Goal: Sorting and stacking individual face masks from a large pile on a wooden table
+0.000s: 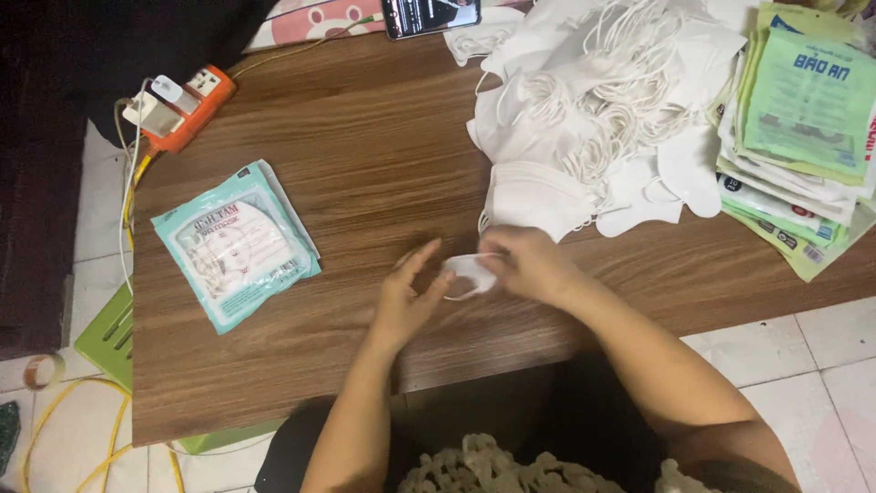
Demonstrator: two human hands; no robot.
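Over the middle of the brown wooden table [365, 164], my left hand [411, 292] and my right hand [525, 265] hold one folded white face mask [470, 272] between them. The right hand pinches its right end; the left hand's fingers touch its left end. Just behind my right hand lies a neat small stack of folded white masks [534, 196]. Beyond it spreads a big loose heap of white masks with tangled ear loops [611, 91]. A sealed teal and white packet with masks inside [237, 242] lies flat to the left of my hands.
A pile of empty green and white packets [803, 128] fills the table's right end. An orange power strip with white plugs [182, 105] sits at the far left corner. A phone [429, 14] lies at the back edge. Tiled floor, yellow cable [64, 429] and a green crate [109, 333] lie left.
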